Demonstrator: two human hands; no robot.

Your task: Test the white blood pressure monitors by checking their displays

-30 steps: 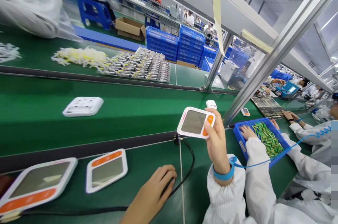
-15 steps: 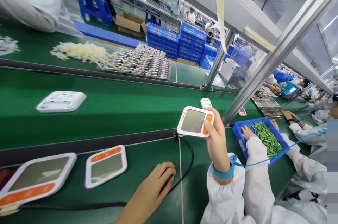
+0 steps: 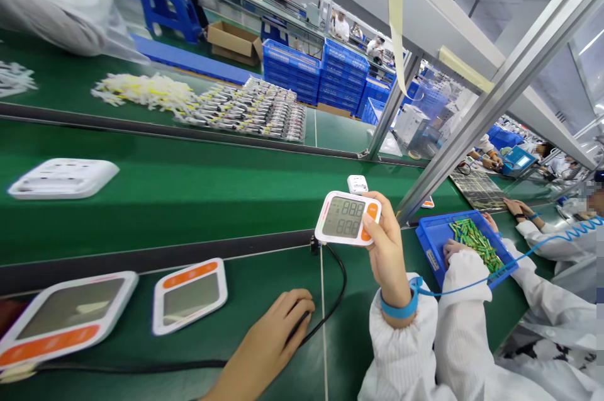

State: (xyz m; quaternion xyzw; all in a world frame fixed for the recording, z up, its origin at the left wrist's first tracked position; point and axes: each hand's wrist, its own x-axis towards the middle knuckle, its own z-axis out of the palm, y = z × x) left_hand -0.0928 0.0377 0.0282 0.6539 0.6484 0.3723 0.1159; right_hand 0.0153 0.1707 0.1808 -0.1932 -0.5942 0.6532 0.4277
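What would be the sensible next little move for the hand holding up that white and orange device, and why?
Probably set the device down on the green belt. Its screen shows digits, the right hand grips it by the orange edge above the table, and the left hand rests on the black cable. Two more devices with blank screens lie at the left.

the lit screen of the white and orange monitor (image 3: 348, 218) shows two rows of segment digits, seemingly "888" over "888" (small and slightly blurred); no other text is legible.
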